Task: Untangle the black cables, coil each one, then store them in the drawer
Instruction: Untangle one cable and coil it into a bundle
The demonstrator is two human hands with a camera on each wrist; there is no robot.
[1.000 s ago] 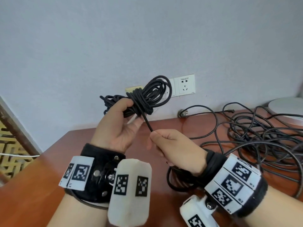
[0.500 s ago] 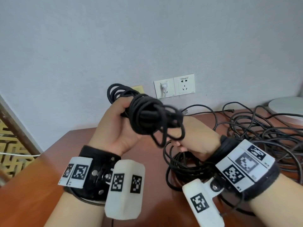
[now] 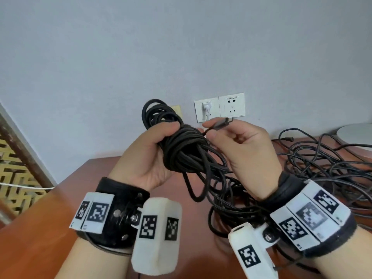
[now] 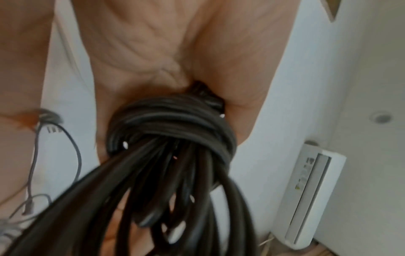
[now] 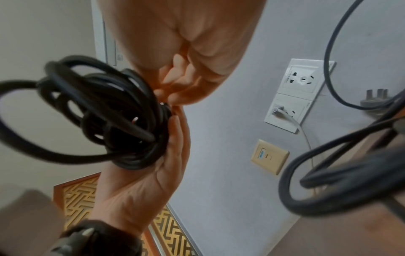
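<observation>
My left hand [image 3: 155,150] grips a coiled black cable [image 3: 181,150] held up above the table, fingers curled round its wrapped middle; loops stick out above the hand and hang below it. In the left wrist view the coil [image 4: 171,138] fills the palm. My right hand [image 3: 237,137] pinches the cable's connector end [image 3: 221,124] between thumb and fingers just right of the coil. In the right wrist view the coil [image 5: 105,112] sits in the left palm [image 5: 149,181]. A tangle of more black cables [image 3: 322,174] lies on the table at the right. No drawer is in view.
The reddish wooden table [image 3: 50,228] runs to the wall. Wall sockets [image 3: 219,107] sit behind the hands, one with a white plug. A white round object [image 3: 356,133] stands at the far right. A patterned lattice panel [image 3: 14,174] is on the left.
The right hand has gone round the coil with the loose end and now holds the connector up beside it. The left hand turned the coil so its loops point up.
</observation>
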